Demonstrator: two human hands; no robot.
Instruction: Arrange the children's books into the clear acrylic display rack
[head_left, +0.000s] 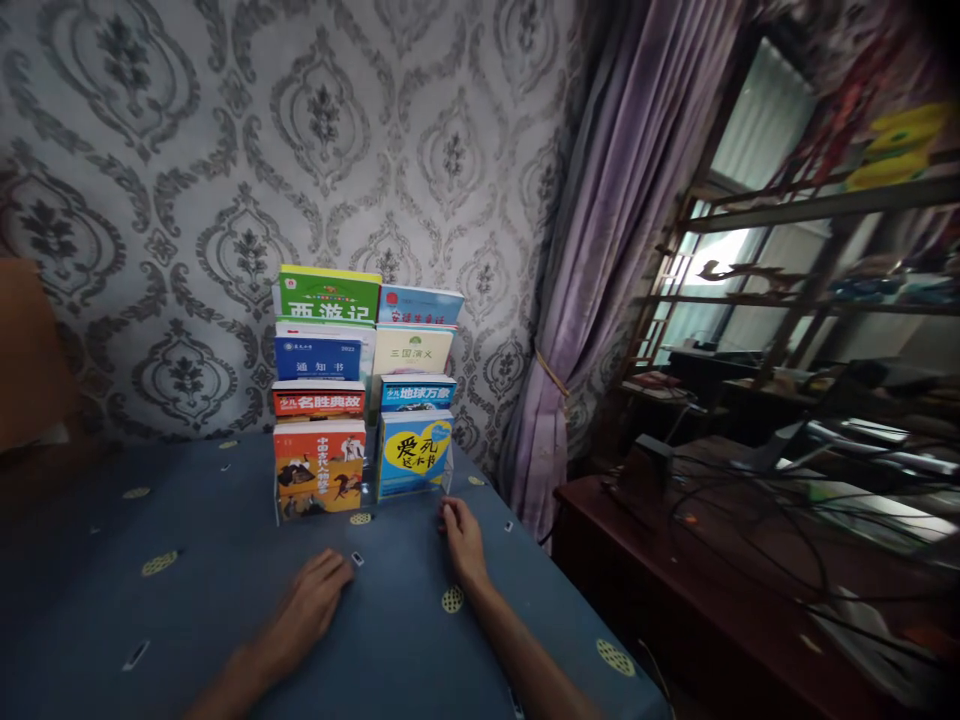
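Observation:
My left hand (319,592) rests palm down on the blue tablecloth (217,590), fingers loosely stretched, holding nothing. Farther right, my right hand (463,538) lies on its side with fingers curled in and nothing visible inside them. It is beside the front right corner of a clear tiered rack (448,470); contact cannot be made out. Two columns of books stand upright in the rack. In front are an orange book (319,475) and a blue book with a yellow heart (415,455). A dark blue booklet (319,358) and a green book (330,295) stand higher up on the left.
Behind the table is a patterned grey wall (322,120). A purple curtain (600,250) hangs right of it. At the right, a dark red desk (637,545) carries tangled black cables (750,530), with wooden shelves (810,205) above. A brown box-like object (30,350) stands at the left edge.

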